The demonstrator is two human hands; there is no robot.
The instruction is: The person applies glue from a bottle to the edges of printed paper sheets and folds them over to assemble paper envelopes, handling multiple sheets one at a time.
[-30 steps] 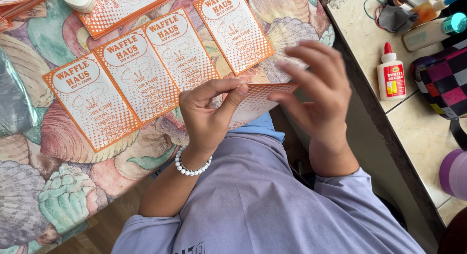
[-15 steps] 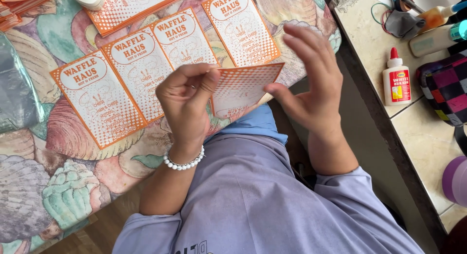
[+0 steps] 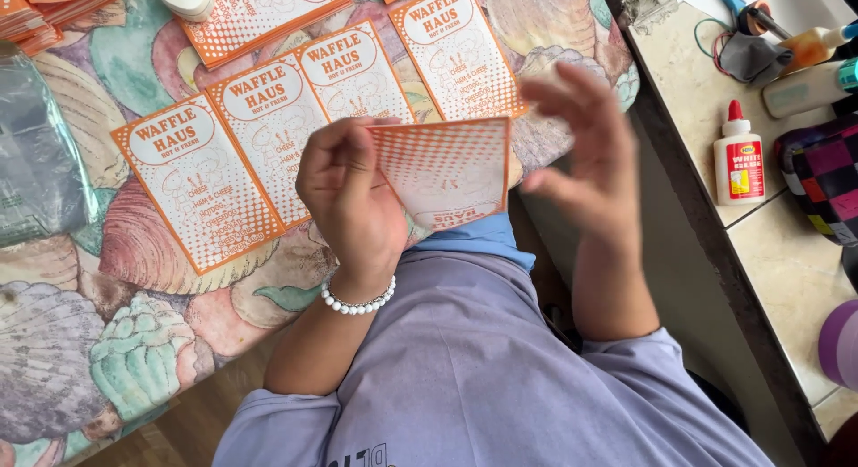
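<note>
Head view: left hand (image 3: 350, 199) pinches an orange dotted leaflet (image 3: 444, 169) by its left edge; right hand (image 3: 585, 154) open, empty, just beside its right edge
Beyond hands: matching leaflets (image 3: 268, 118) in a row on the shell-patterned cloth (image 3: 116, 342)
Advice: keep pinch firm; steady the free edge

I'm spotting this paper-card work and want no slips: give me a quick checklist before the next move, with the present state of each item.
1. Left hand grips the orange card: ok.
2. Right hand on the card: not ok, open and apart from it.
3. Card flat: not ok, held up and tilted.
4. Row of orange cards lies flat on the shell-pattern cloth: ok.
5. Glue bottle upright on the counter: ok.
6. Glue cap shut: cannot tell.
</note>
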